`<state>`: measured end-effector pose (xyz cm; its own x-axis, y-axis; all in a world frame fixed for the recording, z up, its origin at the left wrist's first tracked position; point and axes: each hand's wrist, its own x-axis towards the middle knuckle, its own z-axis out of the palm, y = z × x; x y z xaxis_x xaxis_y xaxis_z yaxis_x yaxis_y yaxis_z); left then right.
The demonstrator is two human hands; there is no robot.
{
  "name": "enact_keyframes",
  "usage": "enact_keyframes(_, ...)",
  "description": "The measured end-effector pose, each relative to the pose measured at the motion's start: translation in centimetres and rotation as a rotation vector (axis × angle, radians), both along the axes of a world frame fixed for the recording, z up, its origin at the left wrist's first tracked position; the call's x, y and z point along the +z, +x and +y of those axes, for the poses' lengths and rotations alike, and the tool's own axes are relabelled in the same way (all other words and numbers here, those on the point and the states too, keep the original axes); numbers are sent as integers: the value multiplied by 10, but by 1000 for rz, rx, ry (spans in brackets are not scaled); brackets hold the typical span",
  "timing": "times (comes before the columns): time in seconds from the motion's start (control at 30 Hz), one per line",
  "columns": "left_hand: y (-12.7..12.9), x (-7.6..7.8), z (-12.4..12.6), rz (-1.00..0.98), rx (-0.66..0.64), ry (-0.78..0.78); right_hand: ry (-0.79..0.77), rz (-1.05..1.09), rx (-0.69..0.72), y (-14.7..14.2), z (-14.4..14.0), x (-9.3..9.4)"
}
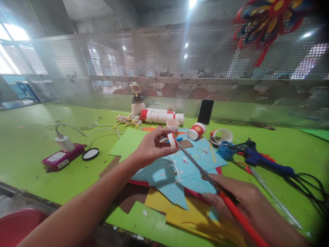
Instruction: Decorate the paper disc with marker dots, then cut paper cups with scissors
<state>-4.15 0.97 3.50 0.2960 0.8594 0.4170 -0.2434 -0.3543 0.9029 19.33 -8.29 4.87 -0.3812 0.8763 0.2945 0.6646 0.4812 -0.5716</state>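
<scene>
My left hand [151,145] pinches a small white and red paper cup piece [172,140] above the table. My right hand [236,199] grips red-handled scissors [203,171], whose blades reach up and left to the cup piece. Beneath both hands lie light blue paper sheets [190,161], yellow paper [195,216], a light green sheet [127,142] and brown card [128,199], strewn with small paper scraps.
On the green table [31,137]: a blue glue gun [259,159] with black cord, blue tape roll [225,150], paper cups [196,131], a stacked cup tube [161,116], a black phone [205,111], white bottle [137,101], charger and pink device [63,157], round lid [90,154]. Perforated metal screen behind.
</scene>
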Motion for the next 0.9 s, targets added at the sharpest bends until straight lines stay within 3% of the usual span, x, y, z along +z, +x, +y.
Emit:
enact_keyframes(0.17, -1, 0, 0, -6, 1, -3, -132, -50, 69, 4, 3, -2)
enact_keyframes(0.63, -1, 4, -4, 42, 3, -60, -2, -155, 12, 7, 3, -8)
enact_keyframes(0.77, -2, 0, -1, 24, 1, -62, -25, -145, -12, 7, 2, -7)
enact_keyframes(0.9, -1, -2, 0, 30, 6, -76, -106, -56, 77, 6, 4, -2)
